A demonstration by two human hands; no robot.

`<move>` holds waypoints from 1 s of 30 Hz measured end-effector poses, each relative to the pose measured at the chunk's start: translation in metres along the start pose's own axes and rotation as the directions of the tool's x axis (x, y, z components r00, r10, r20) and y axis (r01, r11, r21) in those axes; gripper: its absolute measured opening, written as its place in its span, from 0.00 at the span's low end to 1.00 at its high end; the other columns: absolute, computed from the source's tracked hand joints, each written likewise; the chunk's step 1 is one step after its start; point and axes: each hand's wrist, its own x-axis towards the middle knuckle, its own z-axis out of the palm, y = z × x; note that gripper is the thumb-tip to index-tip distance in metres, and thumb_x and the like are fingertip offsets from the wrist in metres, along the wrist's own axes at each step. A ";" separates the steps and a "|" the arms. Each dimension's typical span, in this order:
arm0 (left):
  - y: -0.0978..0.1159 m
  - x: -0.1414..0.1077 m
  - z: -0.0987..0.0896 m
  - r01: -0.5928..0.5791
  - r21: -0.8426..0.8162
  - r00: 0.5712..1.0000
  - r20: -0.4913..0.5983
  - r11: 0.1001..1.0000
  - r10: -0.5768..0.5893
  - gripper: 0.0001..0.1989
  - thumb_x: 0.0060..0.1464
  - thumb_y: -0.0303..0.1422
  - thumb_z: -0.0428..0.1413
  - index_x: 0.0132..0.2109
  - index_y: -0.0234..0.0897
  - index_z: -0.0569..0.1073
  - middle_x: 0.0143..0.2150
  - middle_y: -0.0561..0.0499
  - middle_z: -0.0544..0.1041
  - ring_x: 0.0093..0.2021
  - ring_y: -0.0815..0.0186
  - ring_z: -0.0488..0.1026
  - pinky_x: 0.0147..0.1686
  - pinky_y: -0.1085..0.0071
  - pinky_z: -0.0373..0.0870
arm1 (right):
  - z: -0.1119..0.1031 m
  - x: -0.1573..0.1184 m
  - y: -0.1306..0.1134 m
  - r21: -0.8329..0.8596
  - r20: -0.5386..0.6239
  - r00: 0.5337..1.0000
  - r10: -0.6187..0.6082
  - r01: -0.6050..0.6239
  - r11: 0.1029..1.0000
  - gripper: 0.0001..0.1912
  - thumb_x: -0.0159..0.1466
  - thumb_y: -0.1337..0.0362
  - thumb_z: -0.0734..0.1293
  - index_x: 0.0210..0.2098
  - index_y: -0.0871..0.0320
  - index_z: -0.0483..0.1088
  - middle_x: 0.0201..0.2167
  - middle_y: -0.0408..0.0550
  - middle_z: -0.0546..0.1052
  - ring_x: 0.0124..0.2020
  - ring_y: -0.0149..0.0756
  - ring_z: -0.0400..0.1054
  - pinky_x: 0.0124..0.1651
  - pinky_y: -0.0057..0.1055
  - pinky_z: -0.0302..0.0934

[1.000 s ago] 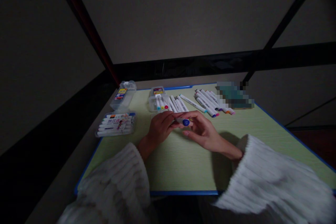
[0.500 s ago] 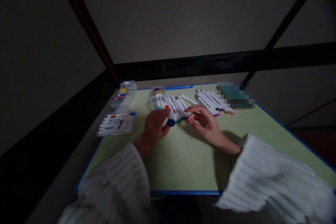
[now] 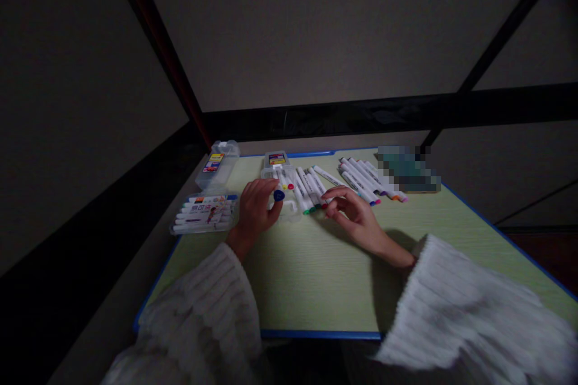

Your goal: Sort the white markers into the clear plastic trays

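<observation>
My left hand (image 3: pixel 256 212) pinches a blue-capped marker (image 3: pixel 279 195), its cap end facing me, just in front of an open clear plastic case (image 3: pixel 292 210). Inside that case lie a few markers with yellow and red caps (image 3: pixel 288 186). My right hand (image 3: pixel 354 219) hovers palm inward with loosely bent fingers apart and nothing visible in them. Right beside its fingertips is a loose group of white markers (image 3: pixel 310 189) with green, dark and red caps.
A larger row of markers (image 3: pixel 361 177) lies to the right, near a blurred-out flat object (image 3: pixel 409 171). At left are an upright-lidded clear case (image 3: pixel 219 165) and a closed case full of markers (image 3: pixel 205 215). The table (image 3: pixel 320 289) has a blue edge.
My left hand has moved left with the blue-capped marker, bringing it in front of the open case, whose near part now shows. My right hand has hardly moved.
</observation>
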 end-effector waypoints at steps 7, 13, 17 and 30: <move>-0.006 0.002 -0.003 0.036 0.026 0.999 0.024 0.999 -0.036 0.10 0.53 0.28 0.49 0.44 0.36 0.64 0.38 0.46 0.73 0.40 0.64 0.71 0.39 0.65 0.66 | -0.001 0.000 0.003 -0.033 0.006 1.000 0.003 -0.003 0.999 0.08 0.60 0.64 0.61 0.40 0.54 0.64 0.34 0.44 0.65 0.28 0.29 0.63 0.34 0.32 0.62; -0.012 -0.001 -0.001 0.067 0.048 0.992 0.105 0.997 -0.072 0.09 0.53 0.28 0.49 0.42 0.35 0.66 0.39 0.46 0.73 0.41 0.64 0.69 0.40 0.67 0.66 | 0.000 -0.001 0.003 -0.077 0.020 1.000 -0.001 0.002 0.997 0.07 0.60 0.65 0.61 0.40 0.54 0.64 0.33 0.44 0.65 0.28 0.30 0.63 0.32 0.31 0.62; -0.016 -0.005 0.003 0.078 0.024 0.981 0.174 0.997 -0.081 0.09 0.52 0.29 0.49 0.42 0.35 0.66 0.40 0.46 0.72 0.41 0.64 0.68 0.40 0.67 0.66 | 0.000 -0.001 0.003 -0.096 0.024 1.000 -0.002 0.004 0.995 0.08 0.60 0.67 0.61 0.40 0.54 0.63 0.32 0.45 0.65 0.29 0.30 0.62 0.32 0.31 0.61; -0.015 -0.006 0.006 0.199 0.036 0.930 0.308 0.979 -0.200 0.06 0.49 0.28 0.49 0.38 0.35 0.66 0.38 0.46 0.71 0.40 0.64 0.68 0.40 0.69 0.66 | 0.001 -0.001 0.001 -0.152 0.083 0.996 -0.021 0.033 0.988 0.09 0.59 0.70 0.59 0.39 0.56 0.62 0.32 0.45 0.64 0.29 0.30 0.62 0.33 0.30 0.60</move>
